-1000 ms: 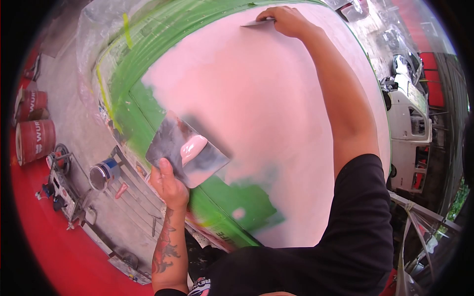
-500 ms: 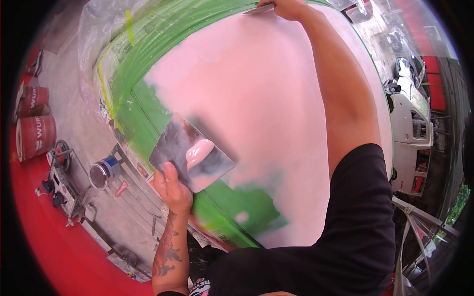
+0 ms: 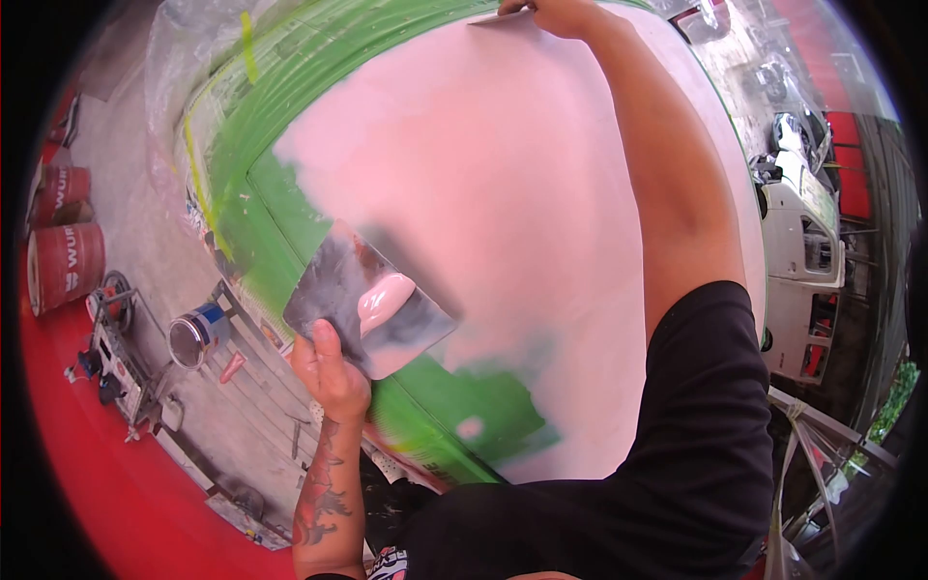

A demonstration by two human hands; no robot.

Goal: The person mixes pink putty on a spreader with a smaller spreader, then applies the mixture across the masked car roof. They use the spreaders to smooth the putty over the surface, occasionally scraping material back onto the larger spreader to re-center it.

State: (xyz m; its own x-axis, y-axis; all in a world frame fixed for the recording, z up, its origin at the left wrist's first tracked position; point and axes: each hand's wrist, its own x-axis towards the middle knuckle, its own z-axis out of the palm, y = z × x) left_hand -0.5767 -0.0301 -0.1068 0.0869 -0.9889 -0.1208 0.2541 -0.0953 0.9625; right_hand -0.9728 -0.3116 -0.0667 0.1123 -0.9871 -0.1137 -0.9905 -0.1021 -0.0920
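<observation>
My left hand (image 3: 333, 375) grips the near corner of a flat, smeared grey mixing board (image 3: 333, 280), thumb on top. On the board sits a glossy lump of pink body filler (image 3: 387, 298). Stretched to the far edge of the large curved panel (image 3: 503, 184), my right hand (image 3: 559, 14) is closed on a thin, flat spreader (image 3: 503, 17), its blade at the panel surface. Part of that hand is cut off by the top of the view. Pale pink filler covers most of the panel, with green paint (image 3: 493, 406) showing at the near left.
Green masking film (image 3: 280, 116) and clear plastic sheeting (image 3: 179, 87) border the panel's left side. An open tin (image 3: 198, 335) stands on a slatted bench (image 3: 256, 372) at left. Red drums (image 3: 68, 266) are beyond. A white vehicle body (image 3: 800, 242) is at right.
The view has shifted slightly, moving the panel and floor items a little left. The spreader's blade appears slightly farther left at the far edge. Both hands keep their holds.
</observation>
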